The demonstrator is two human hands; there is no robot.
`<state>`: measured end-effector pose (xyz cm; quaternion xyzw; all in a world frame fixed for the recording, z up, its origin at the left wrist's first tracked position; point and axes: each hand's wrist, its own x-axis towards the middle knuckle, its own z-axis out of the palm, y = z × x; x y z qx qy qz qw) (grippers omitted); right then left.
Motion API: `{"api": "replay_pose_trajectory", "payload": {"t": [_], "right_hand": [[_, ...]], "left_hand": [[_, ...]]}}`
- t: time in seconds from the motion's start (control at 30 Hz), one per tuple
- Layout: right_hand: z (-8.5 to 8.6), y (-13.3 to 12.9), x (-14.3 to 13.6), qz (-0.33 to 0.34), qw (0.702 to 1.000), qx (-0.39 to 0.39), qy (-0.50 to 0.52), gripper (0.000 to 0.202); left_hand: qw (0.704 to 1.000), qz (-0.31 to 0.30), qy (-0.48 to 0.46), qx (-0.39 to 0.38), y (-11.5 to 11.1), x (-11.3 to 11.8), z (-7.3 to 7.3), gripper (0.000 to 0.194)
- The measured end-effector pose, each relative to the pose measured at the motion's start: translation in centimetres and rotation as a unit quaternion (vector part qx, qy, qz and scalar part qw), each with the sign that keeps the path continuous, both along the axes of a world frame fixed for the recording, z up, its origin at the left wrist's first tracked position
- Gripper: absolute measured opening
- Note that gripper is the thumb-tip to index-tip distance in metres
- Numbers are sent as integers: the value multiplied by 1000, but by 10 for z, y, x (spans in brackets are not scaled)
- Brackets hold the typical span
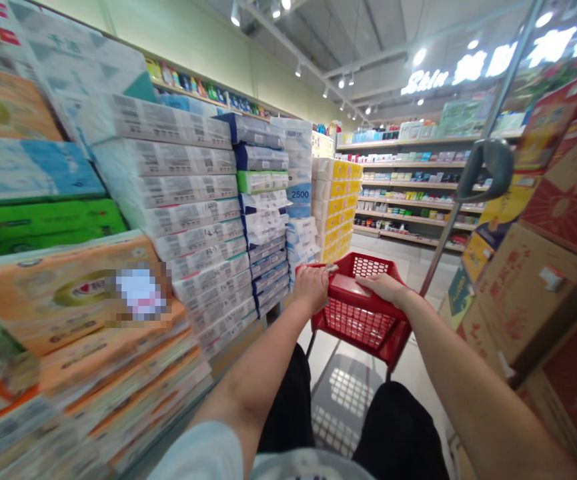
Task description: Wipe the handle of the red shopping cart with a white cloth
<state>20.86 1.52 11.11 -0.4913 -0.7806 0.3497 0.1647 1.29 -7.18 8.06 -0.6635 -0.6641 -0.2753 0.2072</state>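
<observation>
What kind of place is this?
It looks like a shop, probably a supermarket: there's a red shopping cart, a tall stack of wrapped packs, and rows of stocked shelves farther back.

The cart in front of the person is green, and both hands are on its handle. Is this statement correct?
Not fully: the colour is wrong. The head view shows that the cart is red, not green. The rest is right: the left hand and the right hand are both on its handle.
</observation>
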Motion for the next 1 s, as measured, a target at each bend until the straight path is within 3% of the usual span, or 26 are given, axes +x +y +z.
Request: {"api": "replay_pose_trajectory", "payload": {"t": [0.2,0.33,0.47,0.63,0.77,0.93,1.0], "right_hand": [[-4,2,1,-6,1000,-1,20,44],[-6,3,1,6,1000,3,24,48],[-6,4,1,3,1000,21,0,49],[-5,5,0,3,999,32,-7,48],[-3,5,0,2,998,52,-23,44],[-1,3,-2,20,996,77,-42,48],[1,2,-3,22,995,84,-54,46]], "left_hand": [[999,-27,27,14,0,-1,-2,35],[1000,3,16,-2,0,-1,-1,35],[999,-39,31,22,-1,2,-4,37],[1000,-22,10,12,0,6,-4,36],[997,-64,31,15,0,14,-2,39],[1000,-20,-1,-10,1,23,1,39],[999,-40,20,-7,2,29,1,40]]}}
